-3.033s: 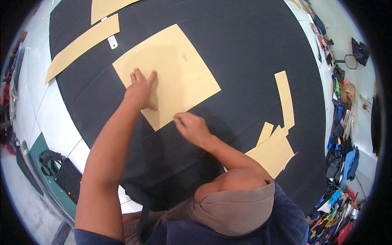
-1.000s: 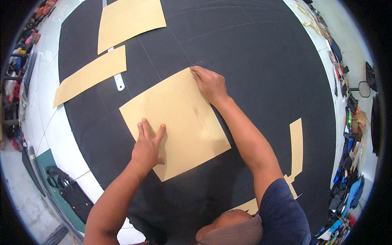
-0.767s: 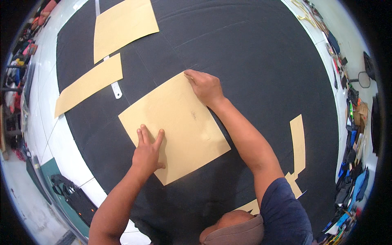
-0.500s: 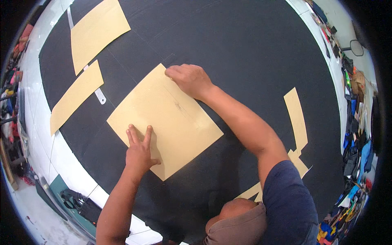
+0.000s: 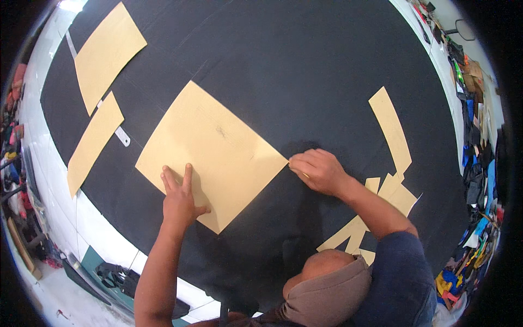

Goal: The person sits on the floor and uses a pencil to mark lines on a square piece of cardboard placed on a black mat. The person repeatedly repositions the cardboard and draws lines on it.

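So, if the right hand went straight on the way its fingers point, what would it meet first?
Likely the square card at its right corner; the right hand is there, though exact contact is unclear.

Tan sheet (image 5: 218,158), black cloth (image 5: 327,98)

The light is bright, with a soft shadow beside the left hand (image 5: 181,204), small glare on the upper-left floor (image 5: 72,6), and edges bending into black corners.
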Action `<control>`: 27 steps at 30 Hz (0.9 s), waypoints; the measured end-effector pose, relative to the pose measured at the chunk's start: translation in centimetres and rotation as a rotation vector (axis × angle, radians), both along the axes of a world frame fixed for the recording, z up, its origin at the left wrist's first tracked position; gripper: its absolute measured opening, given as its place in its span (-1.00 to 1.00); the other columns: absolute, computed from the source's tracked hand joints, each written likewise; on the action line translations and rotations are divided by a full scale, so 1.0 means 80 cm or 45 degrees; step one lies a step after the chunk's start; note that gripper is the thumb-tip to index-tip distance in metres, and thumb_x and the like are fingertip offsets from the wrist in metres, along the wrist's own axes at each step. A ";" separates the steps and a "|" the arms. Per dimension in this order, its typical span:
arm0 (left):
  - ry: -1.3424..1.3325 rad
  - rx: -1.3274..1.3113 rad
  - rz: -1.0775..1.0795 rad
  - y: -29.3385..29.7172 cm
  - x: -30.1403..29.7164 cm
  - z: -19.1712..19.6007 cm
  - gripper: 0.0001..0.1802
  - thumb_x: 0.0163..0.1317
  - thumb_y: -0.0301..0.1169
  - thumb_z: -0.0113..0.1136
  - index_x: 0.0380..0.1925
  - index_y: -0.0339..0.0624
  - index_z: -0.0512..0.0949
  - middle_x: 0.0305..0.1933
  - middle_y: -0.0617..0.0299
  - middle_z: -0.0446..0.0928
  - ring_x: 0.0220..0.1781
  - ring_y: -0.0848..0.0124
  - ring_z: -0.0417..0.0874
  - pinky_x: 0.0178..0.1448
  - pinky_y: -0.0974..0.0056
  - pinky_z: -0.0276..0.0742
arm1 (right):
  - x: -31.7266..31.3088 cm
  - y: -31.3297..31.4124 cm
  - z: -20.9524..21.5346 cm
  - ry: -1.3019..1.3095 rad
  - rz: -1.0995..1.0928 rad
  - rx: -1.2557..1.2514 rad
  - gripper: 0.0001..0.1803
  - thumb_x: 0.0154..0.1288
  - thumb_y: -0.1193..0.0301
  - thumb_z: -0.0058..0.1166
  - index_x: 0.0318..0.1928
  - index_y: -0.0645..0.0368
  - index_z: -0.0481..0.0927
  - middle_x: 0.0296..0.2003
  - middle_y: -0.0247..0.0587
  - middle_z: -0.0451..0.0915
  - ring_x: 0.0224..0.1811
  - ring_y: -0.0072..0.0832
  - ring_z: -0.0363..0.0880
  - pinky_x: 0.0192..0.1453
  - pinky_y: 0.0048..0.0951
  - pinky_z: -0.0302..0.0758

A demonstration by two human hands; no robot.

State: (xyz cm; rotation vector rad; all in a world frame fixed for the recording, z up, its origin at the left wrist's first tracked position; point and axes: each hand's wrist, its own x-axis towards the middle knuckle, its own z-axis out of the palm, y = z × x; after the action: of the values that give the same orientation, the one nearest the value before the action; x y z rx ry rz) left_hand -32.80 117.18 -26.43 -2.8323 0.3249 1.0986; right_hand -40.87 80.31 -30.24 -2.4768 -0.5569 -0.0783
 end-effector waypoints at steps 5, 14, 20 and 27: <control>-0.023 -0.024 -0.014 0.006 -0.007 -0.007 0.60 -0.44 -0.06 0.85 0.66 0.14 0.00 0.63 -0.60 -0.27 0.67 -0.44 -0.04 0.33 -0.08 0.69 | -0.037 0.020 -0.001 0.023 -0.146 0.118 -0.82 0.43 0.43 0.13 -0.03 0.10 0.72 -0.24 -0.20 0.72 -0.22 -0.20 0.70 -0.14 -0.13 0.57; -0.106 0.029 -0.019 0.004 -0.016 0.003 0.58 -0.38 0.02 0.82 0.66 0.17 -0.01 0.69 -0.43 -0.20 0.70 -0.33 -0.03 0.57 -0.19 0.37 | -0.077 0.148 -0.021 0.206 0.218 0.149 -0.70 0.53 0.25 0.09 0.13 0.11 0.55 0.41 0.07 0.41 0.58 0.01 0.25 0.63 0.16 0.15; -0.297 0.027 0.047 -0.016 -0.057 -0.003 0.32 -0.15 -0.07 0.74 0.60 0.05 0.13 0.68 -0.36 -0.06 0.69 -0.30 0.04 0.63 -0.20 0.20 | -0.085 0.170 -0.040 0.073 0.308 0.108 -0.59 0.43 0.27 0.21 0.20 0.09 0.54 0.44 -0.04 0.39 0.58 -0.05 0.25 0.63 0.11 0.14; -0.342 -0.536 0.548 -0.019 -0.179 0.022 -0.24 0.16 -0.28 0.50 0.37 -0.16 0.45 0.58 -0.35 0.19 0.58 -0.27 0.25 0.60 -0.08 0.27 | -0.047 0.118 -0.027 0.205 0.261 -0.386 -0.56 0.51 0.12 0.08 0.18 0.18 0.59 0.40 0.05 0.44 0.58 0.04 0.21 0.57 0.20 0.16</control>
State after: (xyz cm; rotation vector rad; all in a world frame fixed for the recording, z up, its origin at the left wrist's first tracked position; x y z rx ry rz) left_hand -47.09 115.64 -24.69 -3.4890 -0.0972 0.7490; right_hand -44.65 89.74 -32.42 -2.6668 -0.7983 0.3048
